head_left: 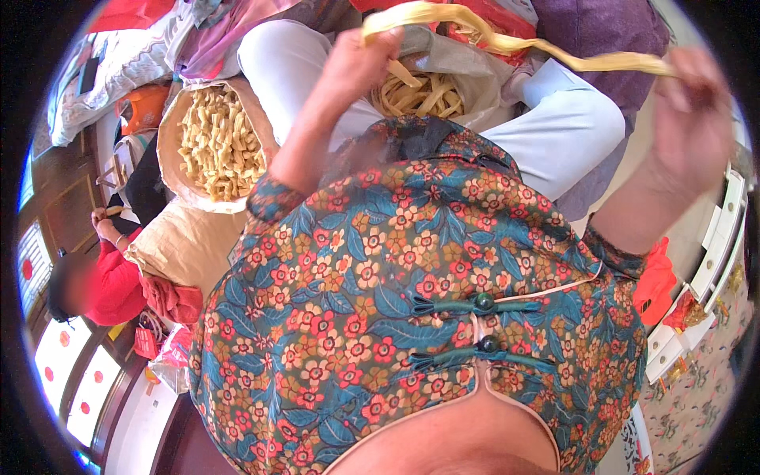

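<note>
A long, flat, pale-yellow strip [491, 39] stretches in loose bends between my two raised hands. My left hand [364, 67] is closed on it near the top centre, with a short end [404, 74] poking out below the fingers. Far to the right, my right hand [693, 127], blurred by motion, grips the other end. Between my legs, under the strip, a whitish plastic bag [483, 83] holds more such strips [419, 96], bent and coiled. Beside my left leg stands an open sack [170, 134] full of short, knotted yellowish pieces [222, 146].
At the left another person in a red sleeve [119, 281] has hands [103, 222] on a small yellowish piece. A beige sack [194, 245] lies between us. Red plastic [655, 281] is by my right elbow, near a white slatted edge [720, 229]. Purple cloth [594, 39] lies beyond my right leg.
</note>
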The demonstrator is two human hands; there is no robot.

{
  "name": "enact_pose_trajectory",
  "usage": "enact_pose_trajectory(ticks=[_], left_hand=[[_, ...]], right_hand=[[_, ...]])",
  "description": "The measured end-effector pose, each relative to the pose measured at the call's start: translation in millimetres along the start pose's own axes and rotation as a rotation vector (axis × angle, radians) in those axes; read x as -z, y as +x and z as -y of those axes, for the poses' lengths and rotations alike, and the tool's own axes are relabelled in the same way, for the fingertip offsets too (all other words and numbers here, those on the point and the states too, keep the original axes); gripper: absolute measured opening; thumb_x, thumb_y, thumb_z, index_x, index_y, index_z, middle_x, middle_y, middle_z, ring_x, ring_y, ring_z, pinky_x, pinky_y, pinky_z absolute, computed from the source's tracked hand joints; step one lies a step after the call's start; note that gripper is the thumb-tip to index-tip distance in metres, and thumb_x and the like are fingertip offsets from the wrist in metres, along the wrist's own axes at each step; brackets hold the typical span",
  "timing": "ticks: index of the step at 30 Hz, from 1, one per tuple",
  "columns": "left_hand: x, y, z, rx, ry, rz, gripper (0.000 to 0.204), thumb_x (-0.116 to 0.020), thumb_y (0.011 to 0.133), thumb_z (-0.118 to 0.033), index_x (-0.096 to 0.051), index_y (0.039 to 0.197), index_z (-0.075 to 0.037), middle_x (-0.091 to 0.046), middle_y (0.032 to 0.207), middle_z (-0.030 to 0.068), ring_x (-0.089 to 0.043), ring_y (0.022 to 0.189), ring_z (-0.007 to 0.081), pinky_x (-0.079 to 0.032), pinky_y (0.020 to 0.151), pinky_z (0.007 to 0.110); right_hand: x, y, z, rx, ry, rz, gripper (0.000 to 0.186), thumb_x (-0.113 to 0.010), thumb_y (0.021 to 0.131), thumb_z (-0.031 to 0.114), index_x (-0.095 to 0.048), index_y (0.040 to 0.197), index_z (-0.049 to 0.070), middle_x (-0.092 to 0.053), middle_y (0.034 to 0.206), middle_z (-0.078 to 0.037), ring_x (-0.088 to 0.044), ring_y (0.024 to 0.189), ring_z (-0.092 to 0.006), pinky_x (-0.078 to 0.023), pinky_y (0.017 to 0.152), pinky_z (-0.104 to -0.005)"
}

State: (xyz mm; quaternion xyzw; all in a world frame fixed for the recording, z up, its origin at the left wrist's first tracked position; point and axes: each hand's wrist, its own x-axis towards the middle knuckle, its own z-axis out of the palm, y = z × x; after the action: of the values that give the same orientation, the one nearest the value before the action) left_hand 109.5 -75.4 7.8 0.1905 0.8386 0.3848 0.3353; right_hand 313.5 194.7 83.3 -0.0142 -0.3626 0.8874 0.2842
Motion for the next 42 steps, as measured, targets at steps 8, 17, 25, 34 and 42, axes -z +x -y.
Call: enact_pose_trajectory(ticks=[8,17,25,34,42], left_hand=[[28.0,0.5,-8.3,-0.239,0.141,0.122,0.018,-0.064,0.078,-0.023,-0.063,0.083,-0.005,-0.056,0.064,0.0005,-0.056,0.061,0.0125,-0.046,0.058,0.027],[-14.1,-0.7,22.1,0.36,-0.609,0.631,0.052,-0.037,0.093,-0.045,-0.055,0.109,0.001,-0.062,0.099,0.0117,-0.061,0.089,0.0212,-0.047,0.08,0.031],[-21.2,16.1,34.9,0.113,-1.139,0.555,0.03,-0.038,0.094,-0.025,-0.054,0.104,0.0,-0.059,0.097,0.0086,-0.058,0.089,0.0191,-0.047,0.081,0.032],[-24.4,2.8,0.9,-0.211,-0.198,0.199,0.013,-0.052,0.084,-0.006,-0.059,0.092,0.0,-0.058,0.083,0.0009,-0.055,0.074,0.0133,-0.046,0.067,0.029],[-5.0,4.5,-28.0,-1.056,0.153,-0.464,0.036,-0.045,0.067,0.011,-0.058,0.096,-0.004,-0.056,0.096,0.0124,-0.054,0.095,0.0313,-0.043,0.083,0.036]], right_hand=[[-6.2,-2.6,-117.1,-0.169,-0.551,-0.169,0.022,-0.052,0.09,0.024,-0.058,0.097,0.004,-0.059,0.078,-0.001,-0.048,0.067,-0.0063,-0.037,0.053,-0.0195],[-26.3,-26.5,-198.8,0.167,-0.852,0.02,0.013,-0.063,0.082,0.011,-0.064,0.091,0.002,-0.063,0.076,-0.005,-0.057,0.068,-0.0096,-0.046,0.064,-0.0246],[-43.8,-25.5,-214.1,-0.112,-0.661,0.185,0.014,-0.058,0.086,0.014,-0.061,0.088,0.001,-0.059,0.073,-0.003,-0.054,0.066,-0.0083,-0.045,0.06,-0.0247],[-38.9,14.2,-211.8,0.199,-0.954,0.028,0.022,-0.054,0.089,0.023,-0.054,0.08,0.003,-0.052,0.061,-0.001,-0.054,0.059,-0.0083,-0.043,0.053,-0.0299],[-59.7,12.9,-191.1,-0.612,0.207,0.009,0.016,-0.052,0.09,0.023,-0.055,0.091,0.007,-0.05,0.067,0.003,-0.045,0.052,-0.0031,-0.037,0.042,-0.0208]])
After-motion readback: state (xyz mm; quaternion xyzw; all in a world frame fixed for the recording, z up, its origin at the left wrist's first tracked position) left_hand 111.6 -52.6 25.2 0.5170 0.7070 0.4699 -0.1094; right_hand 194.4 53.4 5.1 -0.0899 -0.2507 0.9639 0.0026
